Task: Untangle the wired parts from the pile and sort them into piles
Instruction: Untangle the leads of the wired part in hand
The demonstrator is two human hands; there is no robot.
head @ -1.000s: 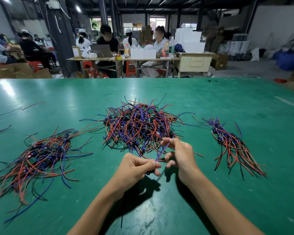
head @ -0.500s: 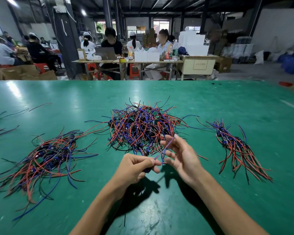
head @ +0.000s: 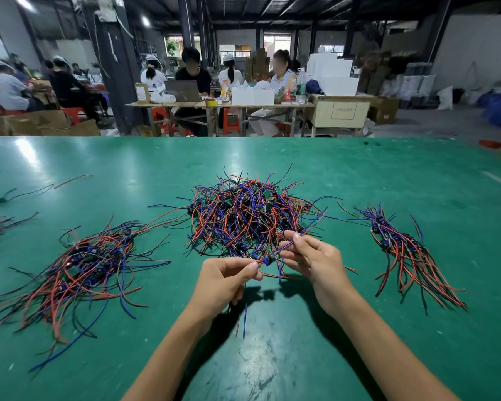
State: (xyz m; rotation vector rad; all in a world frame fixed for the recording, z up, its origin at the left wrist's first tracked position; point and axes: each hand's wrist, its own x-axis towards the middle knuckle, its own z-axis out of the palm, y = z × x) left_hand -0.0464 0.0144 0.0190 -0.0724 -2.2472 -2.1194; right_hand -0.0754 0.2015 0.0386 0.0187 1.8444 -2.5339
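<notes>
The green tabletop (head: 359, 180) carries three groups of wired parts. The tangled pile (head: 243, 215) of red, blue and black leads with small green circuit boards lies at mid-width, about halfway between the near and far edges. A sorted pile (head: 78, 264) lies toward the left edge, its leads fanned out loosely toward the near edge. A second sorted pile (head: 402, 250) lies toward the right edge, its leads aligned and trailing toward the near right. A few stray leads (head: 26, 192) lie at the far left edge.

Both hands are raised just above the tabletop, on the near side of the tangled pile. The left hand (head: 223, 282) has its grip closed, thumb against curled fingers, on one wired part (head: 268, 259) at its small blue component. Blue and red leads hang below this hand toward the near edge. The right hand (head: 315, 261) pinches the same part's blue and red leads between thumb and forefinger; its other fingers are loosely curled. The leads run taut between the two hands, and their free ends reach up over the near rim of the tangled pile.

Beyond the far edge, seated people (head: 191, 79) work at another table (head: 214, 105).
</notes>
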